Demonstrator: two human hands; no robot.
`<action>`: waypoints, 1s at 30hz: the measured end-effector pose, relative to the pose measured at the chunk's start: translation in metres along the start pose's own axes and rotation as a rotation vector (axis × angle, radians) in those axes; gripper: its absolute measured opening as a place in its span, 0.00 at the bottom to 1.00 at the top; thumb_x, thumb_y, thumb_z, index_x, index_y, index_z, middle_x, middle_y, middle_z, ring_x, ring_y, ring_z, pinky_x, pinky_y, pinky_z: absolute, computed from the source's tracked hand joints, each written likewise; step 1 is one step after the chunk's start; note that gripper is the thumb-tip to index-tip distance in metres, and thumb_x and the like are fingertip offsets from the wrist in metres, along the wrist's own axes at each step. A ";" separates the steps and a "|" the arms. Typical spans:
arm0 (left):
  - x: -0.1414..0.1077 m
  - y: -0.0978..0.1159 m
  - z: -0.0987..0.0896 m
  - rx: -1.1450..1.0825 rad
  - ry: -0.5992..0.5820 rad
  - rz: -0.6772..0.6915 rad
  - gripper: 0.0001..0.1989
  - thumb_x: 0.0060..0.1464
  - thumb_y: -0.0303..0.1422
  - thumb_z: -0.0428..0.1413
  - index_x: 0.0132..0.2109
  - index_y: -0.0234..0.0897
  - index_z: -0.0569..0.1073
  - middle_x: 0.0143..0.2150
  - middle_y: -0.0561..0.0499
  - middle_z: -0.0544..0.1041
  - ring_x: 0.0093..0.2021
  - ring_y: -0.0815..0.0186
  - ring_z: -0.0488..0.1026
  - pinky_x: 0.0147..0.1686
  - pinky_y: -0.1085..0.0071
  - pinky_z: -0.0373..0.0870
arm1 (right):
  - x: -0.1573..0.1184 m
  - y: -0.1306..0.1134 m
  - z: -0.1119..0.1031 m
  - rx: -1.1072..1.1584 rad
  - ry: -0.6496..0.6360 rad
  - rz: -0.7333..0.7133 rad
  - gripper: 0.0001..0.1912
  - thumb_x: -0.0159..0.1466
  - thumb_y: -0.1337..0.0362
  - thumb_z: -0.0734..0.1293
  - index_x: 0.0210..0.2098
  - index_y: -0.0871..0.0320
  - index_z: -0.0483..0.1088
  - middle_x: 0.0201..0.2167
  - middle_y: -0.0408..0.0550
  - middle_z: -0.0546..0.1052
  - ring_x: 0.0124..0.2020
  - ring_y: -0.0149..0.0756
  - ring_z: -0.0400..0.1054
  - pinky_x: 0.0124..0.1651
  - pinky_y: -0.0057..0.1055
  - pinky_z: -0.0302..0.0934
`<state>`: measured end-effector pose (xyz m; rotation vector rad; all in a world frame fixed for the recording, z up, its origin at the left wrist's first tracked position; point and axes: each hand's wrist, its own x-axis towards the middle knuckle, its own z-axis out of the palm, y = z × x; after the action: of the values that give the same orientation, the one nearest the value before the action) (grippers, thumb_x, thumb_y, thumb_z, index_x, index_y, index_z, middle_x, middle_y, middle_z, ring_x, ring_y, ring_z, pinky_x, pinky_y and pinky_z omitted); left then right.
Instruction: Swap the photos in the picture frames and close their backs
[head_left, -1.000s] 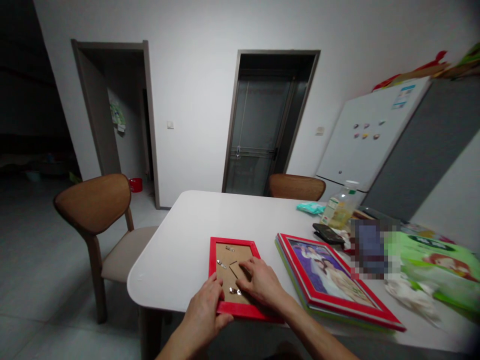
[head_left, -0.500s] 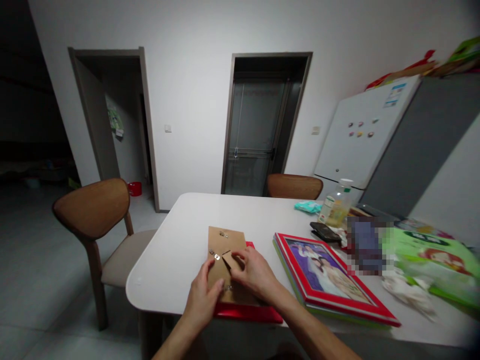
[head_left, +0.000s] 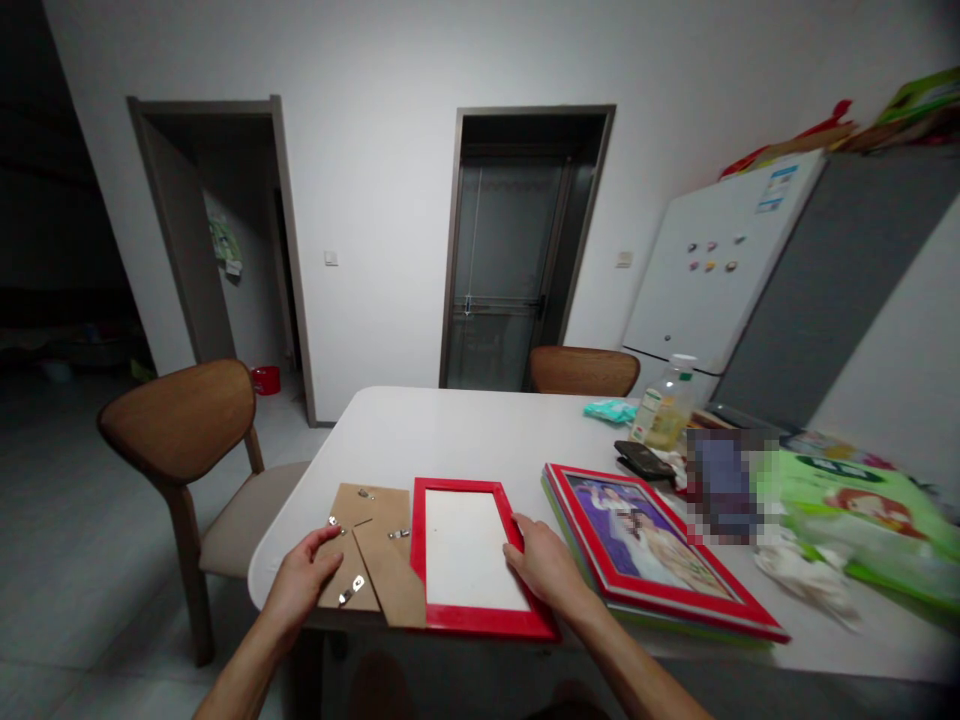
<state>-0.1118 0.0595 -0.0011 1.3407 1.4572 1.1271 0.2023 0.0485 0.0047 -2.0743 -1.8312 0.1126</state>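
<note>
My left hand (head_left: pixel 301 578) grips the left edge of a brown backing board (head_left: pixel 386 502), which lies on the table with metal clips and a fold-out stand flap (head_left: pixel 390 582) facing up. Beside it, touching or slightly under its right edge, is a red picture frame (head_left: pixel 457 486) with a plain white panel inside its opening. My right hand (head_left: pixel 547 562) holds that frame by its right side, thumb over the rim. Further right lies a stack of frames, topped by a red-framed photo (head_left: pixel 652 530) of people in formal dress.
The white table (head_left: pixel 450 430) also carries a plastic bottle (head_left: pixel 664 405), a black wallet-like item (head_left: pixel 643 460), a teal packet (head_left: pixel 611 411), a green tissue pack (head_left: pixel 855 510) and crumpled tissue (head_left: pixel 806 575). Wooden chairs stand at the left (head_left: pixel 180 420) and far side (head_left: pixel 585 370).
The backing board has come off the red frame and moved left with my left hand, baring the frame's white panel. My right hand has shifted from the stand flap to the frame's right side.
</note>
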 end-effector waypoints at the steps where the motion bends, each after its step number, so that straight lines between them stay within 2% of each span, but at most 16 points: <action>1: 0.002 -0.001 -0.002 0.052 0.004 0.018 0.16 0.42 0.29 0.52 0.43 0.33 0.66 0.35 0.50 0.75 0.30 0.65 0.73 0.30 0.71 0.69 | 0.001 0.000 0.001 0.007 -0.006 0.004 0.21 0.52 0.67 0.58 0.45 0.65 0.62 0.37 0.58 0.71 0.38 0.40 0.65 0.40 0.30 0.54; 5: 0.010 -0.003 -0.009 0.192 0.062 0.096 0.17 0.38 0.29 0.55 0.40 0.35 0.68 0.37 0.50 0.74 0.41 0.58 0.70 0.44 0.62 0.63 | 0.008 0.001 0.000 0.123 -0.005 0.067 0.24 0.49 0.69 0.58 0.46 0.69 0.61 0.36 0.60 0.72 0.37 0.42 0.66 0.38 0.31 0.55; 8: 0.007 0.003 -0.002 0.283 0.133 0.176 0.20 0.36 0.29 0.55 0.41 0.35 0.68 0.46 0.46 0.69 0.52 0.54 0.60 0.53 0.58 0.51 | 0.007 -0.002 -0.010 0.495 -0.065 0.182 0.29 0.49 0.69 0.57 0.51 0.68 0.54 0.32 0.56 0.74 0.30 0.38 0.68 0.33 0.30 0.58; 10: -0.005 0.013 0.018 0.358 0.164 0.278 0.22 0.38 0.29 0.54 0.45 0.32 0.66 0.52 0.43 0.63 0.55 0.55 0.54 0.55 0.59 0.47 | 0.002 -0.009 -0.019 0.858 -0.156 0.244 0.33 0.50 0.69 0.55 0.55 0.65 0.46 0.29 0.51 0.74 0.24 0.34 0.68 0.29 0.29 0.58; 11: -0.013 0.020 0.032 0.394 0.143 0.337 0.22 0.40 0.29 0.53 0.46 0.30 0.64 0.53 0.41 0.62 0.55 0.56 0.55 0.54 0.59 0.49 | -0.001 -0.013 -0.024 1.022 -0.194 0.261 0.34 0.50 0.70 0.54 0.57 0.63 0.42 0.28 0.49 0.74 0.22 0.33 0.67 0.27 0.29 0.58; 13: -0.032 0.035 0.066 0.397 0.002 0.428 0.23 0.42 0.29 0.52 0.49 0.31 0.62 0.54 0.41 0.60 0.55 0.57 0.55 0.54 0.59 0.51 | -0.006 -0.023 -0.034 1.251 -0.225 0.274 0.37 0.50 0.70 0.55 0.58 0.60 0.37 0.25 0.45 0.73 0.19 0.31 0.65 0.25 0.28 0.58; 16: -0.058 0.058 0.113 0.379 -0.192 0.609 0.28 0.40 0.29 0.55 0.52 0.36 0.60 0.57 0.44 0.57 0.56 0.57 0.54 0.54 0.57 0.52 | -0.012 -0.035 -0.042 1.373 -0.206 0.235 0.40 0.49 0.68 0.60 0.58 0.57 0.37 0.21 0.40 0.71 0.17 0.29 0.63 0.23 0.26 0.57; 19: -0.067 0.075 0.133 0.393 -0.190 0.756 0.24 0.42 0.24 0.51 0.50 0.36 0.61 0.52 0.45 0.64 0.52 0.59 0.59 0.51 0.59 0.57 | -0.013 -0.038 -0.044 1.381 -0.188 0.159 0.42 0.48 0.65 0.65 0.57 0.56 0.40 0.19 0.37 0.68 0.17 0.27 0.61 0.21 0.24 0.56; 21: -0.063 0.081 0.129 0.388 -0.147 0.816 0.23 0.42 0.21 0.47 0.48 0.38 0.62 0.46 0.47 0.68 0.47 0.61 0.63 0.49 0.62 0.60 | -0.011 -0.033 -0.042 1.332 -0.179 0.159 0.41 0.48 0.64 0.65 0.57 0.56 0.42 0.19 0.37 0.67 0.17 0.27 0.61 0.20 0.24 0.56; 23: -0.055 0.085 0.114 0.341 -0.051 0.795 0.22 0.43 0.21 0.45 0.48 0.38 0.62 0.41 0.48 0.69 0.42 0.63 0.66 0.44 0.65 0.64 | -0.007 -0.026 -0.038 1.208 -0.160 0.196 0.39 0.48 0.65 0.64 0.56 0.57 0.44 0.18 0.37 0.66 0.18 0.27 0.62 0.20 0.24 0.56; 27: -0.037 0.075 0.075 0.190 0.177 0.559 0.17 0.46 0.27 0.46 0.46 0.36 0.62 0.37 0.49 0.69 0.35 0.64 0.69 0.33 0.69 0.67 | 0.001 -0.009 -0.022 0.757 -0.070 0.192 0.30 0.50 0.68 0.60 0.53 0.62 0.54 0.18 0.40 0.68 0.18 0.29 0.63 0.21 0.24 0.55; 30: -0.028 0.053 0.053 0.161 0.205 0.409 0.16 0.45 0.31 0.49 0.44 0.36 0.62 0.33 0.51 0.69 0.32 0.65 0.69 0.32 0.70 0.67 | 0.004 0.002 -0.008 0.466 -0.006 0.138 0.25 0.51 0.69 0.58 0.49 0.66 0.59 0.24 0.48 0.73 0.24 0.33 0.66 0.28 0.26 0.57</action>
<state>-0.0451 0.0370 0.0377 1.7321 1.4816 1.4679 0.2072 0.0502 0.0124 -1.8592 -1.4853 0.5276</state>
